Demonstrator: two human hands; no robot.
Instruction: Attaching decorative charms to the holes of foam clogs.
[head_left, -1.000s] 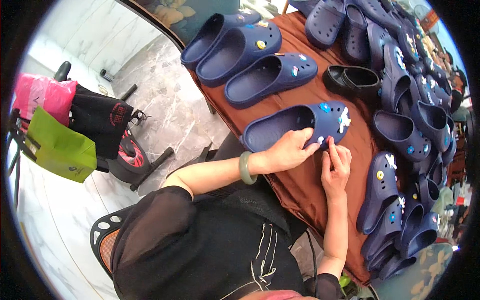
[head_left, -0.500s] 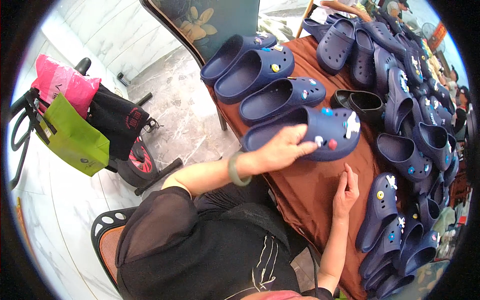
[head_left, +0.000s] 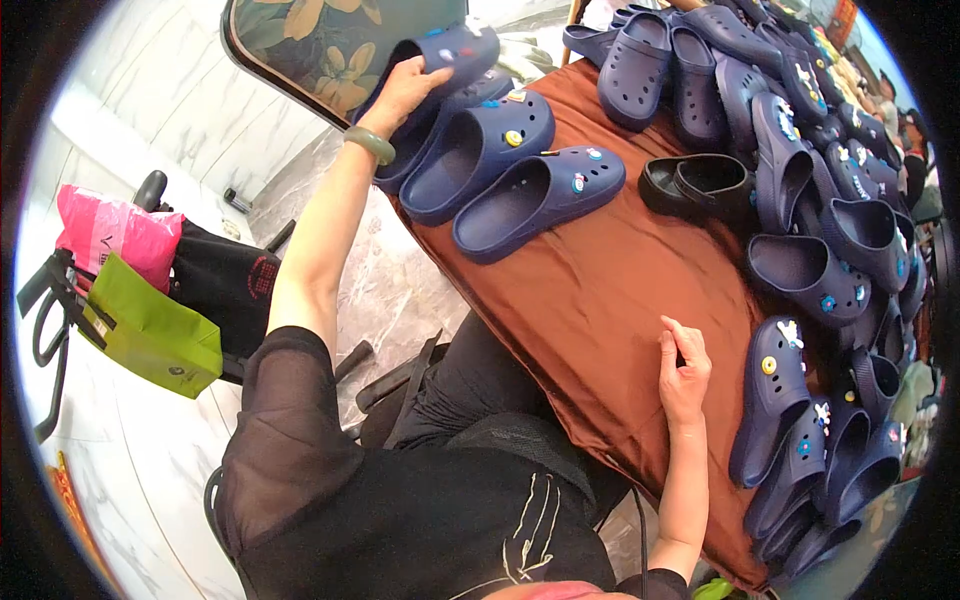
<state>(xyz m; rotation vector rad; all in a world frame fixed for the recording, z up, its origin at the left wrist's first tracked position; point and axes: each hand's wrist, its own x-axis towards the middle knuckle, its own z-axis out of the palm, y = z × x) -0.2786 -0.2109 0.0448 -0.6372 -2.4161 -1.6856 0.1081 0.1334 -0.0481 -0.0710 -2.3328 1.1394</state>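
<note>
At the far left end of the table my left hand [head_left: 402,95], with a jade-green bangle at its wrist, grips a dark blue clog [head_left: 462,48] decorated with small charms. This clog is raised over another blue one that it partly hides. Beside them on the cloth lie a blue clog with a yellow round charm [head_left: 535,118] and a blue clog with small charms [head_left: 598,180]. My right hand [head_left: 686,375] rests over the brown cloth [head_left: 610,300], thumb and forefinger slightly apart, holding nothing.
Many blue clogs [head_left: 800,270] crowd the table's right side, some piled up. A black shoe [head_left: 690,190] sits beside them. A chair back with flowers [head_left: 310,50] stands at the far left. Bags, one green [head_left: 150,325] and one pink [head_left: 120,235], hang at the left.
My left hand has carried the clog from the near end of the row to its far left end. My right hand has barely moved.
</note>
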